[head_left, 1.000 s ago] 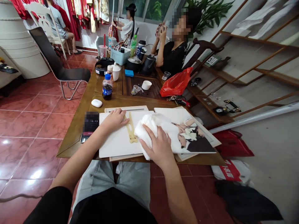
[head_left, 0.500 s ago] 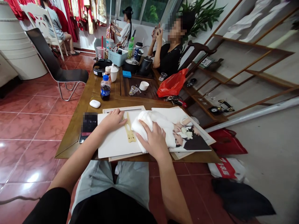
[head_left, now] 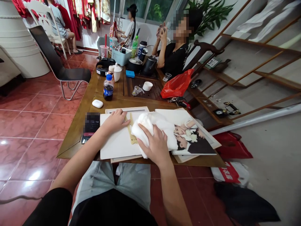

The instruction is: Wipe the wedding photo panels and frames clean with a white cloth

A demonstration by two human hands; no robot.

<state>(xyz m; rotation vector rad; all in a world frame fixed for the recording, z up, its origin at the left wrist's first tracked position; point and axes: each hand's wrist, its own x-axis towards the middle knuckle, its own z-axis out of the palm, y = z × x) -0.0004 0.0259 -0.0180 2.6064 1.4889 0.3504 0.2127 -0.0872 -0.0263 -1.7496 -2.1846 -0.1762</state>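
Note:
My left hand (head_left: 114, 121) lies flat on a white board (head_left: 116, 141), holding nothing, next to a pale yellow plastic template or ruler (head_left: 132, 138) partly hidden by a wad of cloth. My right hand (head_left: 152, 141) is shut on that white cloth (head_left: 152, 125), pressing it onto the edge of a large glossy wedding-style photo print (head_left: 195, 139). The print lies over a light frame or board (head_left: 127, 110), and the cloth hides its left part.
A wooden table (head_left: 77, 138) holds a phone (head_left: 90, 125), a white earbud case (head_left: 97, 103), a cola bottle (head_left: 108, 88) and a teapot. A red plastic bag (head_left: 177, 84) lies beyond. A seated person (head_left: 174, 59) looks at a phone. Shelves stand right; red tile floor lies left.
My right hand and the cloth have shifted slightly left and up over the yellow template, hiding more of it. My left hand stays in place on the board.

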